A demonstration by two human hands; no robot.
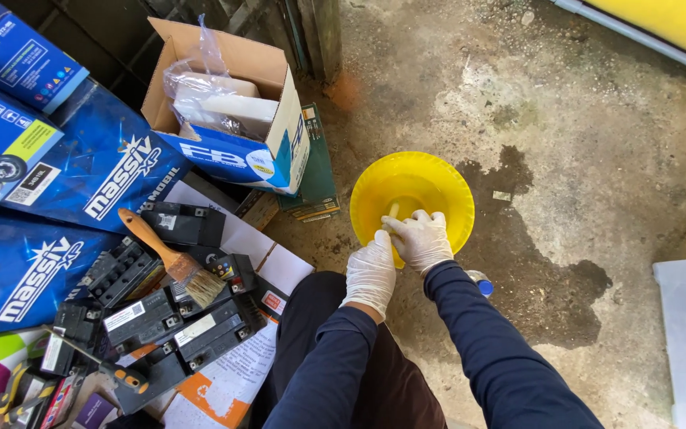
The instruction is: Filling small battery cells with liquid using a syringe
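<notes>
A bright yellow plastic funnel (438, 179) stands wide end up on the concrete floor in front of me. Both my hands wear white gloves and meet at its near rim. My right hand (422, 238) is closed around a small pale piece (394, 210) that sticks up inside the funnel. My left hand (371, 270) presses against the right one from the left, fingers curled; what it grips is hidden. A blue cap (482, 284) peeks out below my right forearm.
Several black batteries (160, 310) lie on papers at the left with a wooden paintbrush (172, 258) and a screwdriver (109, 367) on them. An open cardboard box (236, 111) and blue cartons (81, 175) stand behind. A dark wet stain (541, 262) spreads right of the funnel.
</notes>
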